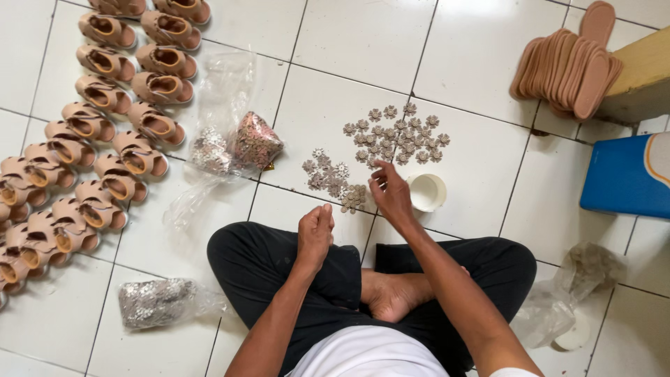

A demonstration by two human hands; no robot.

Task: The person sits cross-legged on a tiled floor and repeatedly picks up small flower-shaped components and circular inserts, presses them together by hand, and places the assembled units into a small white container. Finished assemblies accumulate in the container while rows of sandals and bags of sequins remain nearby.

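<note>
I sit cross-legged on a white tiled floor. My right hand (391,192) reaches forward with its fingers pinched, just in front of a spread of small beige flower-shaped ornaments (394,134); whether it holds one I cannot tell. A smaller, denser pile of flower ornaments (333,180) lies just left of that hand. My left hand (315,234) hovers over my left knee with the fingers curled together; anything in it is hidden. A small white round pot (427,192) stands right beside my right hand.
Rows of tan sandals (105,119) fill the left side. Clear plastic bags of ornaments (237,143) lie beyond my left knee, another bag (157,301) at lower left. A stack of tan insoles (569,66), a wooden block and a blue box (624,174) sit at right.
</note>
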